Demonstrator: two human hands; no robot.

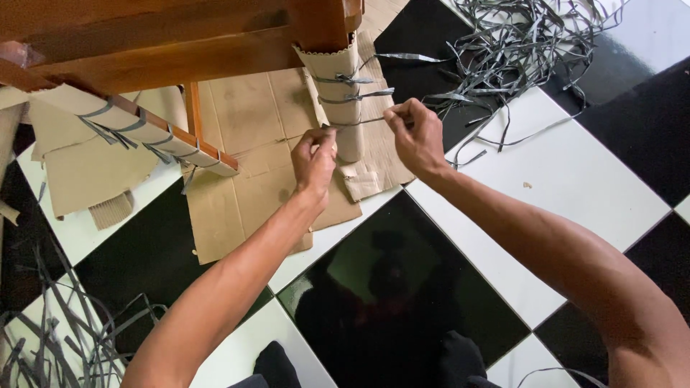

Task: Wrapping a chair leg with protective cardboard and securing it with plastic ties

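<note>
A wooden furniture leg [323,21] stands on the floor, its lower part wrapped in brown corrugated cardboard [343,79]. Two grey plastic straps are tied around the wrap higher up. A third grey strap [359,121] runs around it lower down. My left hand [315,159] pinches one end of this strap at the leg's left side. My right hand [415,135] grips the other end at the right side. The strap is stretched between both hands.
A second cardboard-wrapped wooden rail [144,129], bound with grey straps, slants at the left. Flat cardboard sheets [244,136] lie on the black-and-white tiled floor. Piles of loose grey straps lie at the top right [517,43] and bottom left [57,338].
</note>
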